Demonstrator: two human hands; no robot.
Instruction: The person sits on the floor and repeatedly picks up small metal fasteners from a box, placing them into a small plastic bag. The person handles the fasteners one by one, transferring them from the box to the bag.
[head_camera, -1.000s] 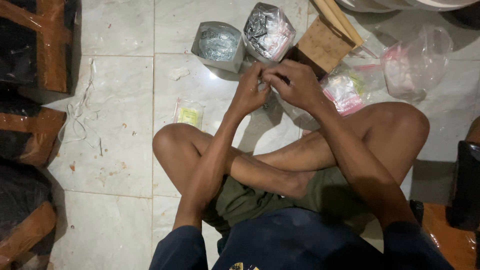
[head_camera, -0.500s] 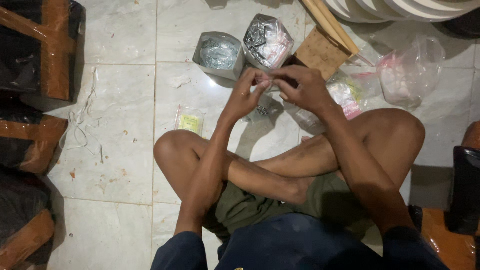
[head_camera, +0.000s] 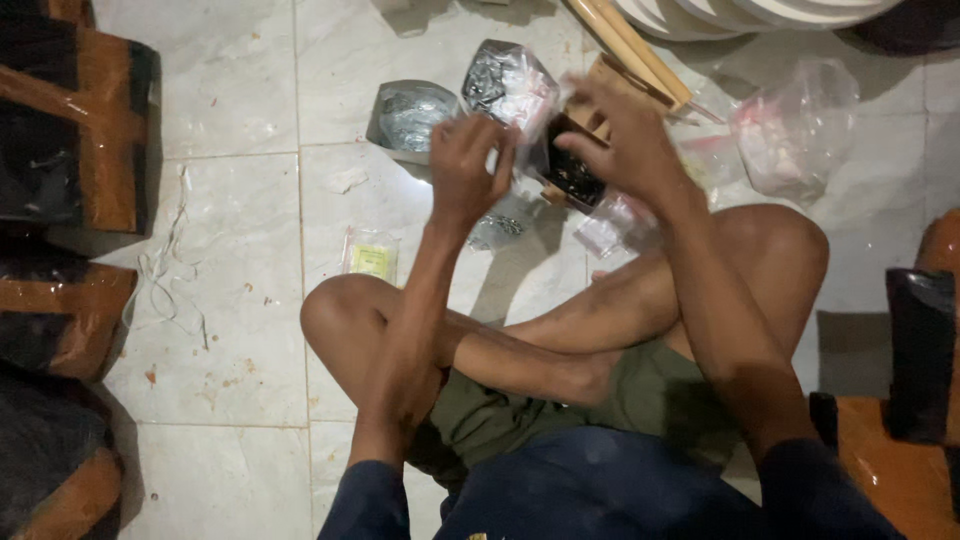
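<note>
I sit cross-legged on a tiled floor. My left hand (head_camera: 468, 165) and my right hand (head_camera: 622, 140) are raised in front of me, both closed on a small clear plastic bag (head_camera: 528, 150) held between them. The bag is blurred and its contents cannot be made out. Just past my hands stand two larger plastic bags of small metal parts (head_camera: 412, 115), (head_camera: 497, 80). A small box with dark parts (head_camera: 572, 175) lies under my right hand. A few loose metal pieces (head_camera: 500, 228) lie on the floor below my left hand.
A small packet with a yellow-green insert (head_camera: 370, 258) lies by my left knee. Crumpled clear bags (head_camera: 795, 130) are at the upper right, with wooden sticks (head_camera: 630, 45) beside white round rims (head_camera: 760, 12). Dark wrapped wooden furniture (head_camera: 70, 150) lines the left edge and also the right (head_camera: 920, 370).
Both hands have lifted away from my legs and moved slightly apart with the small bag between them. The box with dark parts now shows under my right hand.
</note>
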